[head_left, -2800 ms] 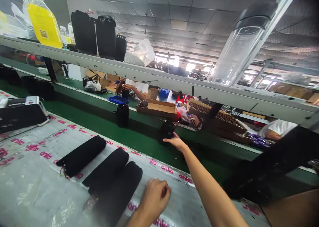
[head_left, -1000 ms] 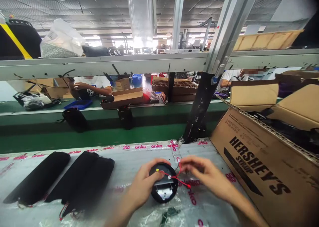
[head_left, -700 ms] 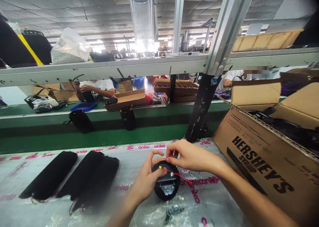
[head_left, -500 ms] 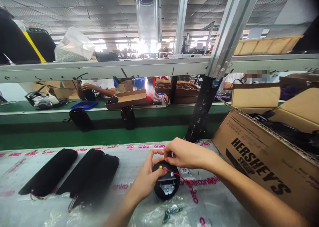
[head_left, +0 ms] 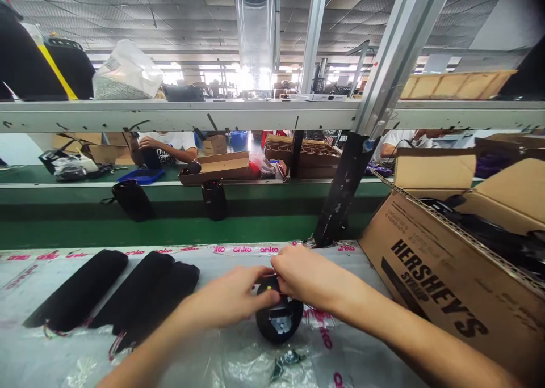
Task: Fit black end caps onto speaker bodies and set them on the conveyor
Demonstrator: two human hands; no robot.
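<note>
A round black housing (head_left: 272, 332) stands on the plastic-covered bench, with a silvery metal plate and a small yellow spot inside its face. My left hand (head_left: 227, 298) grips its upper left side, the thumb across the face and the fingers at the rim. Closed over the upper right rim is my right hand (head_left: 304, 277), fingers pinched together; what they pinch is hidden. A bit of thin red wire shows just under those fingers. To the left lie black fabric-covered cylinders (head_left: 79, 289) with thin wires at their near ends.
At the right, a cardboard box (head_left: 434, 286) holds black items. Clear plastic with a dark green piece (head_left: 287, 362) lies near the front. A dark post (head_left: 340, 195) rises behind the hands to a shelf (head_left: 191, 116). Two people sit beyond the green conveyor (head_left: 183, 229).
My left hand has swung left and flattened, its forearm lower. My right hand has come down over the housing's rim, covering most of the red wire and the white connector.
</note>
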